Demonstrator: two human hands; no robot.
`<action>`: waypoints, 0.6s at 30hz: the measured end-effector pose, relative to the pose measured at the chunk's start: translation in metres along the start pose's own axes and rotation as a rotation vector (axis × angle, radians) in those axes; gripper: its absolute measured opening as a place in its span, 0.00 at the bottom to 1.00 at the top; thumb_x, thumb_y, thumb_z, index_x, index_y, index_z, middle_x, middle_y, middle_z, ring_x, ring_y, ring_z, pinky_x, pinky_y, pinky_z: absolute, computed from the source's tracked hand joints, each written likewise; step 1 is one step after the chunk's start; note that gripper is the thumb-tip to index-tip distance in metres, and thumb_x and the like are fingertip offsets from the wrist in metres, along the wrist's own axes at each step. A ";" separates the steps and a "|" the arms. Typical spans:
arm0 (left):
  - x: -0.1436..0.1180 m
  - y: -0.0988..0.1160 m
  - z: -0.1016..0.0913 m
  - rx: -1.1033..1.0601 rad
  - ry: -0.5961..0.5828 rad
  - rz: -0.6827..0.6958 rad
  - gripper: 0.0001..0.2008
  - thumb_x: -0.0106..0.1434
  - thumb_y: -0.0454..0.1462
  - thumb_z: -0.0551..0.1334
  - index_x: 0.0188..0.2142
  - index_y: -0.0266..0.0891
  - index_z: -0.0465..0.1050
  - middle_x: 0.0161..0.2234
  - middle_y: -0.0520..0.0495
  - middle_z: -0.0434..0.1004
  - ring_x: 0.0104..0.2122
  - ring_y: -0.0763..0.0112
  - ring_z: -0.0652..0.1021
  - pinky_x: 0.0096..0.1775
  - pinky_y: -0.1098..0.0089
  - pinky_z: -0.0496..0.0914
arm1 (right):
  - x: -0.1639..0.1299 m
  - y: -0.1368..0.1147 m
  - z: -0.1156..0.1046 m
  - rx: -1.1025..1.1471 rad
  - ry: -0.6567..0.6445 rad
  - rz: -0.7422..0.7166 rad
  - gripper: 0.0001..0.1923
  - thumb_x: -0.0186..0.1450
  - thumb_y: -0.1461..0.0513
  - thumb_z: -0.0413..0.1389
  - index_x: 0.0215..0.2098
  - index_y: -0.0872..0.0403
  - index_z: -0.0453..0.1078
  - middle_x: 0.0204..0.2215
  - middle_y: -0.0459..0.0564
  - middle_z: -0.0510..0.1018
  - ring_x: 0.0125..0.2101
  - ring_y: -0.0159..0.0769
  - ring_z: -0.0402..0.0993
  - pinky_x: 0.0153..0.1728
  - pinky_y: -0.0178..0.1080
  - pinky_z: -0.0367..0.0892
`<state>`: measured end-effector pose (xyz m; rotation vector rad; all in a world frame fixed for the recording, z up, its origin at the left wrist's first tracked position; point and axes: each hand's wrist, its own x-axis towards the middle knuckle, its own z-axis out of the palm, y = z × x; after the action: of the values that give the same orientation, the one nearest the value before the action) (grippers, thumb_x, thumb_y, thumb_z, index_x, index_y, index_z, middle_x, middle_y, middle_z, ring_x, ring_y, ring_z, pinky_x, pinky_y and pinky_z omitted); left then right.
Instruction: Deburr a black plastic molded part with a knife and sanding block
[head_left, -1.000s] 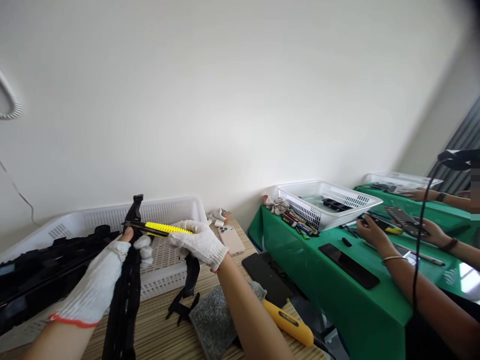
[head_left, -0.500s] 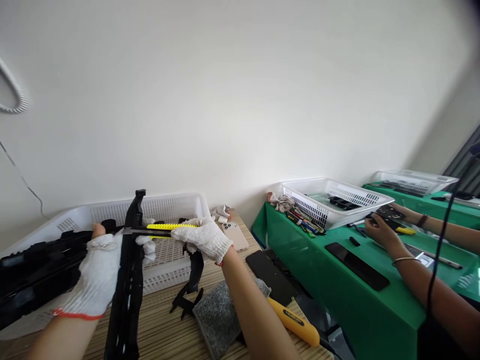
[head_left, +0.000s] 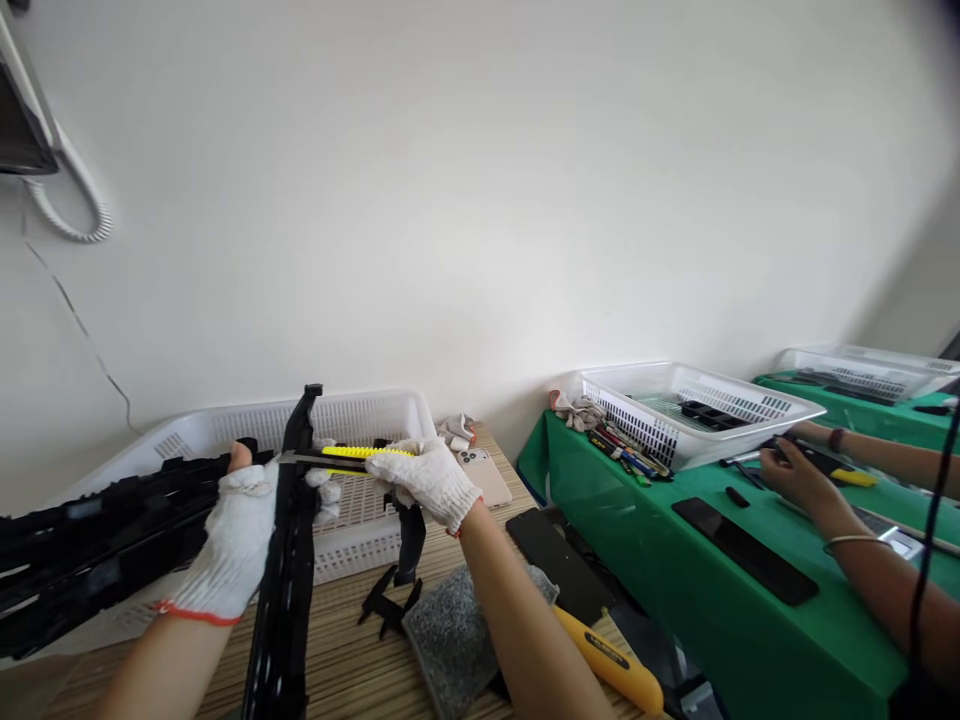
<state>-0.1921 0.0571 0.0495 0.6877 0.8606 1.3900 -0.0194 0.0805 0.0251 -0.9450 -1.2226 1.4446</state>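
Observation:
My left hand (head_left: 236,535), in a white knit glove, grips a long black plastic part (head_left: 289,570) that stands nearly upright in front of me. My right hand (head_left: 427,482), also gloved, holds a yellow utility knife (head_left: 352,456) level, with its blade laid against the black part just above my left fingers. A second black plastic piece (head_left: 401,570) hangs below my right hand over the wooden table (head_left: 352,660).
A white basket (head_left: 360,425) with several black parts stands behind my hands. A phone (head_left: 491,475), a grey pad (head_left: 457,640), a dark slab (head_left: 559,565) and a second yellow knife (head_left: 611,665) lie at right. At the green table (head_left: 660,600) another person's hands (head_left: 795,470) work beside a white basket (head_left: 694,405).
The view has swung slightly left and up. My hands, the knife and the black part keep the same hold. The other person's hands have drawn closer together at the green table.

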 end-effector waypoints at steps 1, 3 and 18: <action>-0.001 0.001 0.000 0.021 -0.023 -0.017 0.34 0.74 0.50 0.33 0.30 0.38 0.71 0.19 0.47 0.73 0.21 0.66 0.75 0.22 0.69 0.73 | 0.001 0.001 0.000 0.003 0.022 -0.015 0.20 0.50 0.52 0.71 0.29 0.58 0.74 0.15 0.40 0.71 0.12 0.21 0.54 0.12 0.31 0.46; -0.001 0.001 -0.001 0.030 -0.065 -0.040 0.34 0.74 0.50 0.32 0.28 0.39 0.68 0.19 0.47 0.72 0.20 0.67 0.74 0.23 0.69 0.73 | 0.001 0.003 -0.001 0.023 0.052 -0.049 0.20 0.50 0.51 0.70 0.29 0.57 0.74 0.15 0.40 0.71 0.12 0.20 0.54 0.13 0.31 0.46; -0.003 -0.007 0.004 -0.089 -0.040 -0.116 0.31 0.71 0.57 0.42 0.30 0.37 0.69 0.21 0.47 0.70 0.19 0.66 0.75 0.20 0.69 0.72 | -0.002 0.016 -0.003 -0.025 0.182 -0.079 0.29 0.43 0.44 0.68 0.30 0.60 0.75 0.15 0.44 0.69 0.14 0.22 0.51 0.15 0.32 0.44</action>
<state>-0.1849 0.0543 0.0464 0.5870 0.7900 1.2985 -0.0195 0.0794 0.0092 -1.0110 -1.1324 1.2552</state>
